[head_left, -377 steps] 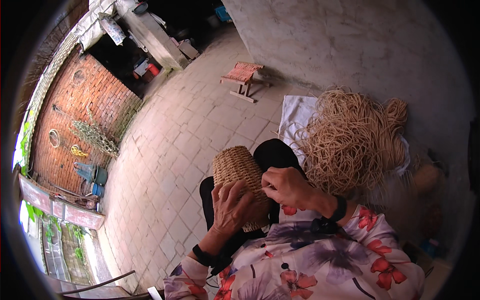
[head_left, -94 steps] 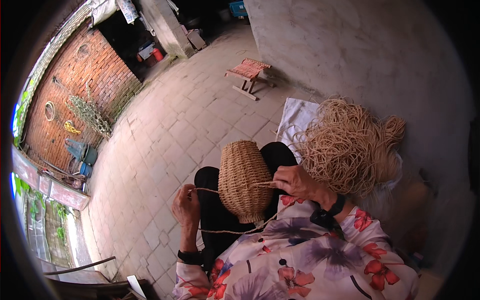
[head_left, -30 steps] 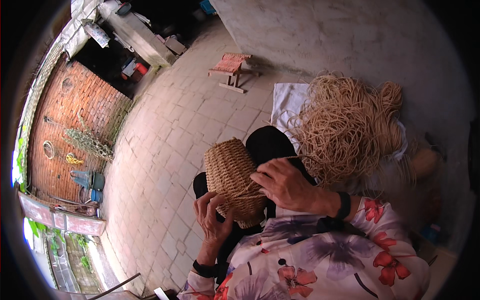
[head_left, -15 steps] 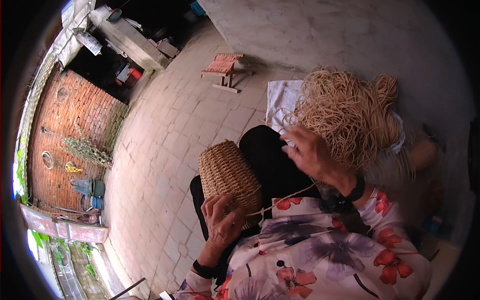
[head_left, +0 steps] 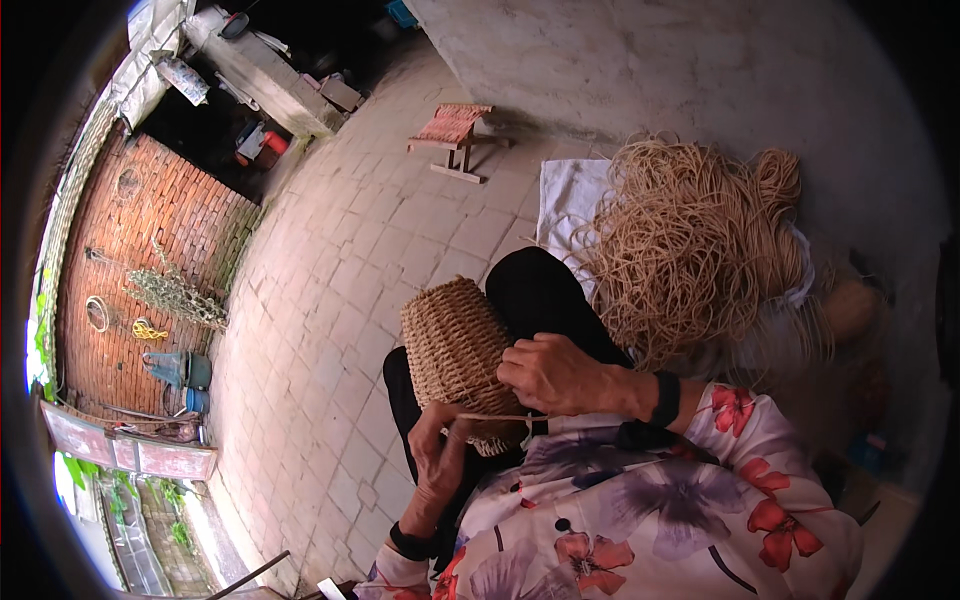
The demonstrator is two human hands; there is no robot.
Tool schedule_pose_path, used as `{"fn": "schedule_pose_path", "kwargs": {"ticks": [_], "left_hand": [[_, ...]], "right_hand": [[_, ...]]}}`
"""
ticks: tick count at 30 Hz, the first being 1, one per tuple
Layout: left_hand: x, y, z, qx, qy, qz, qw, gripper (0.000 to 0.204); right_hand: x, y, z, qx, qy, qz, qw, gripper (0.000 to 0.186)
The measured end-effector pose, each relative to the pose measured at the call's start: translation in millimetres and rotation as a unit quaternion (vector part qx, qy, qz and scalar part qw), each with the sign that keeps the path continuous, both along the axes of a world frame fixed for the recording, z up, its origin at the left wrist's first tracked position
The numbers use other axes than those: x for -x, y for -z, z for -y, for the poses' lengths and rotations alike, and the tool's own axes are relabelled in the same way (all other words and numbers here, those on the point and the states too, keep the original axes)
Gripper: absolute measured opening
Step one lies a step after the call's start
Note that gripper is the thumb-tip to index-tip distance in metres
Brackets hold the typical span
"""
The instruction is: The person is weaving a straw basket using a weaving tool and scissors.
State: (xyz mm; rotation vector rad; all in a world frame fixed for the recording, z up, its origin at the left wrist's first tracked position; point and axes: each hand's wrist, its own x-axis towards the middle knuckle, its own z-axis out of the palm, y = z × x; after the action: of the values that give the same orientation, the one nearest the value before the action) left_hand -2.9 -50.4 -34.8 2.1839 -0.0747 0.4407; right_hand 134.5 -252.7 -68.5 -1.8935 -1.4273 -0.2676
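Observation:
A small woven straw basket (head_left: 452,338) rests on my lap over black trousers. My right hand (head_left: 548,374) lies on the basket's near side, fingers curled on its rim and on a tan cord. My left hand (head_left: 438,450) sits under the basket's near end, fingers pinching the same cord (head_left: 490,417), which runs flat between both hands. A big tangled heap of tan cord (head_left: 690,240) lies on a white cloth to my right.
The paved stone floor (head_left: 330,290) spreads left and ahead. A low wooden stool (head_left: 455,128) stands ahead near a grey wall. A red brick wall (head_left: 130,260) with hanging things is at the left. A dark shed opening lies far ahead.
My right hand has come back from the cord heap to the basket's rim, drawing the cord taut. My left hand has shifted lower under the basket.

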Motion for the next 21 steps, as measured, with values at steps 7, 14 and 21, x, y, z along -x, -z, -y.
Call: {"fn": "schedule_pose_path", "kwargs": {"ticks": [7, 14, 21], "left_hand": [[-24, -1, -14, 0.397, -0.077, -0.025, 0.914, 0.025], [-31, 2, -25, 0.466, -0.104, 0.012, 0.878, 0.024], [-34, 16, -44, 0.548, -0.079, 0.076, 0.829, 0.028]], "right_hand": [[-31, -25, -10, 0.102, -0.065, -0.318, 0.940, 0.018], [-58, -23, -20, -0.021, -0.175, -0.599, 0.781, 0.018], [-93, -27, 28, -0.112, -0.151, -0.646, 0.740, 0.017]]}}
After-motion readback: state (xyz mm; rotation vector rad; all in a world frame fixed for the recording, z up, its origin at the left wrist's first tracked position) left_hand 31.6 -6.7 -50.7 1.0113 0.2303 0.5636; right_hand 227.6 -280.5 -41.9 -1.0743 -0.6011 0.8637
